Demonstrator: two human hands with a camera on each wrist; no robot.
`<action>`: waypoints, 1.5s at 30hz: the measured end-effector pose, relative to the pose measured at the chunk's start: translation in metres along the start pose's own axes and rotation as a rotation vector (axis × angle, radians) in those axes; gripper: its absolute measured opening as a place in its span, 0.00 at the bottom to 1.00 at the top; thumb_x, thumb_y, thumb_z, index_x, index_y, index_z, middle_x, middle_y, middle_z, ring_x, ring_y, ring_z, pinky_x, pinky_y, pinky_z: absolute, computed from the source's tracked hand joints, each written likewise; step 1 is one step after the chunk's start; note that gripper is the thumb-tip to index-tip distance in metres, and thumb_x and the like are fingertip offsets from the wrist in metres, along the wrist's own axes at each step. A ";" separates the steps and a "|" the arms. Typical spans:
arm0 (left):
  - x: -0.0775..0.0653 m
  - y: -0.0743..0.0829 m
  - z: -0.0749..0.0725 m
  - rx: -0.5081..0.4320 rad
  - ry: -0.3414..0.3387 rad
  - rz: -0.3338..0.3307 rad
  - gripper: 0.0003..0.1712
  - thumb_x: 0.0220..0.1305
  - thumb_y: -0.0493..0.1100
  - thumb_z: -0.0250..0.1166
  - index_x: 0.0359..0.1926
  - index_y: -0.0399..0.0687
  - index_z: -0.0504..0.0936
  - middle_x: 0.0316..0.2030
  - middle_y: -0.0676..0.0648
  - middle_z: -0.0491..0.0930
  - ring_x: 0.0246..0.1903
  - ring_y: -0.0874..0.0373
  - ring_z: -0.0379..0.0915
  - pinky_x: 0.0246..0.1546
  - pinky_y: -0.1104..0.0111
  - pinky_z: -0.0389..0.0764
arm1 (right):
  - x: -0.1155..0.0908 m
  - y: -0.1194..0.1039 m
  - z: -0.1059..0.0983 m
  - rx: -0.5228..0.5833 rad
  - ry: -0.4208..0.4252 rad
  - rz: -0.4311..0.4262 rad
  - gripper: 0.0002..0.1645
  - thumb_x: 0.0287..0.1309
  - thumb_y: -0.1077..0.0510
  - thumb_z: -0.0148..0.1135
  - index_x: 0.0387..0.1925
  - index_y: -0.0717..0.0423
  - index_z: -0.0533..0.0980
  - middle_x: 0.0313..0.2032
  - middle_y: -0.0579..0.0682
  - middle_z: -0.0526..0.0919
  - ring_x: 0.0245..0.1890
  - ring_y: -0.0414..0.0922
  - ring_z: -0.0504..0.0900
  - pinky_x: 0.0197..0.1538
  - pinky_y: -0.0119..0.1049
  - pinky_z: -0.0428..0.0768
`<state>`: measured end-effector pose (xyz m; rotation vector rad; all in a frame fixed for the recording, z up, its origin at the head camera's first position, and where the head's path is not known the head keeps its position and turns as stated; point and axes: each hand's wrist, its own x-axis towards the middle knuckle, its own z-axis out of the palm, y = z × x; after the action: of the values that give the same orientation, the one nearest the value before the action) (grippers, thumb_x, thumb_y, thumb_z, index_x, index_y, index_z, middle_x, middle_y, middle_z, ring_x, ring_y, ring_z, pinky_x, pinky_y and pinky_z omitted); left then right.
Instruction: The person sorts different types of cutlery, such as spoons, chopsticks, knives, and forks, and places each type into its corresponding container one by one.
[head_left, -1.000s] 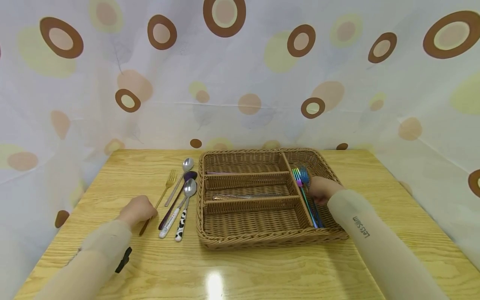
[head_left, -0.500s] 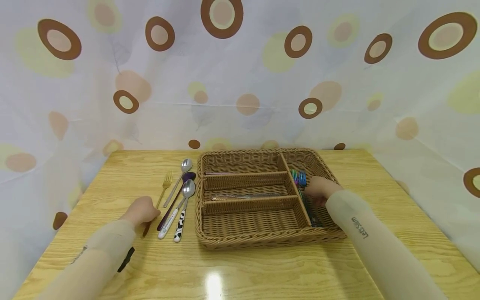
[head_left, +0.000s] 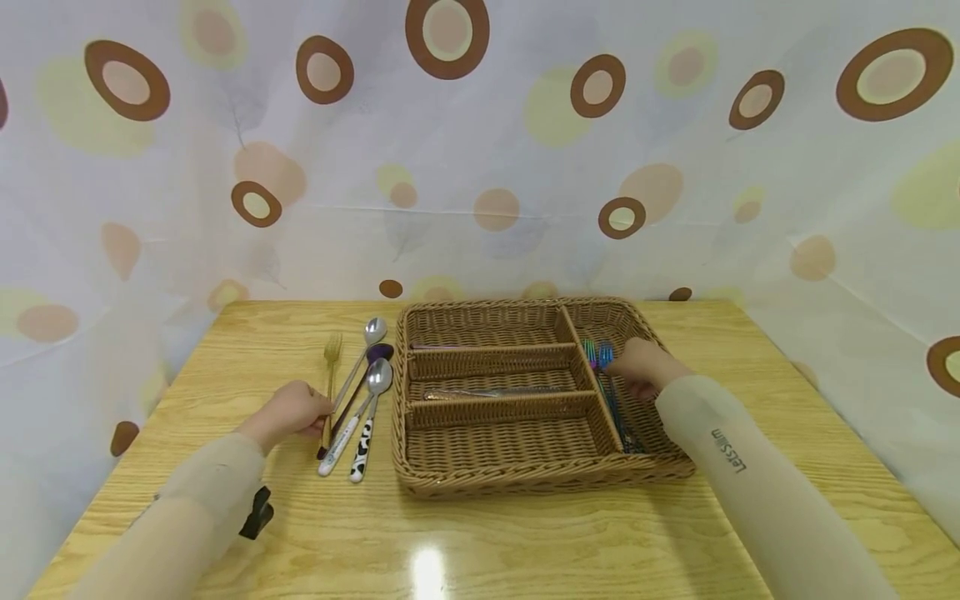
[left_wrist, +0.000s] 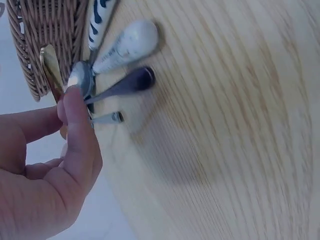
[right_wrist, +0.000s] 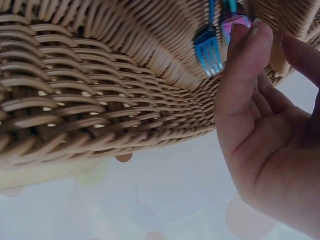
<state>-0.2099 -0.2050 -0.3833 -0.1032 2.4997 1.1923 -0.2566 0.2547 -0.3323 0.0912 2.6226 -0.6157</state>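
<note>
Your left hand (head_left: 296, 408) pinches the gold fork (head_left: 332, 357) between thumb and fingers, just left of the spoons (head_left: 380, 377). Your right hand (head_left: 643, 365), thumb and fingertips apart, is over the right compartment of the basket (head_left: 517, 485), beside the blue fork (right_wrist: 209, 52).

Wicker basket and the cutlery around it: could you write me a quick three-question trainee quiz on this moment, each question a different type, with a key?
1. True or false: the left hand holds nothing.
2. Fill in: the right hand is inside the ____ compartment of the wicker basket.
3. Multiple choice: what marks the handle of the spoon lying closest to the basket? A) red stripes B) black-and-white patches C) plain gold

Key:
1. False; it pinches the gold fork.
2. Right-hand, where the blue fork also lies.
3. B
</note>
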 end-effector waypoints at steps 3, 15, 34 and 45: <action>-0.001 0.007 0.002 -0.096 -0.005 0.007 0.15 0.66 0.36 0.51 0.40 0.21 0.73 0.18 0.52 0.69 0.19 0.66 0.70 0.28 0.72 0.81 | 0.000 -0.005 -0.001 0.006 -0.005 -0.009 0.19 0.63 0.54 0.52 0.17 0.53 0.66 0.10 0.44 0.67 0.11 0.37 0.68 0.22 0.32 0.75; 0.000 0.036 0.018 -0.272 -0.011 0.031 0.21 0.68 0.38 0.52 0.54 0.21 0.68 0.24 0.52 0.70 0.23 0.67 0.69 0.28 0.77 0.78 | 0.006 -0.024 0.005 0.034 0.015 -0.042 0.18 0.64 0.56 0.50 0.23 0.61 0.76 0.11 0.44 0.69 0.13 0.36 0.69 0.23 0.31 0.76; -0.012 0.081 0.043 -0.307 -0.075 0.135 0.18 0.69 0.39 0.52 0.52 0.26 0.70 0.33 0.49 0.71 0.27 0.65 0.70 0.35 0.72 0.80 | -0.007 -0.068 0.007 0.061 0.121 -0.116 0.28 0.67 0.45 0.46 0.48 0.67 0.75 0.42 0.63 0.82 0.31 0.49 0.80 0.32 0.36 0.78; -0.011 0.103 0.064 -0.316 -0.091 0.142 0.17 0.69 0.39 0.53 0.51 0.30 0.72 0.33 0.48 0.72 0.27 0.64 0.71 0.38 0.68 0.81 | -0.007 -0.092 0.017 0.037 0.066 -0.169 0.31 0.68 0.45 0.45 0.57 0.66 0.71 0.48 0.62 0.81 0.54 0.57 0.77 0.60 0.53 0.70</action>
<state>-0.2033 -0.0917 -0.3406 0.0472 2.2546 1.6058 -0.2578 0.1648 -0.3055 -0.1024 2.7018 -0.7302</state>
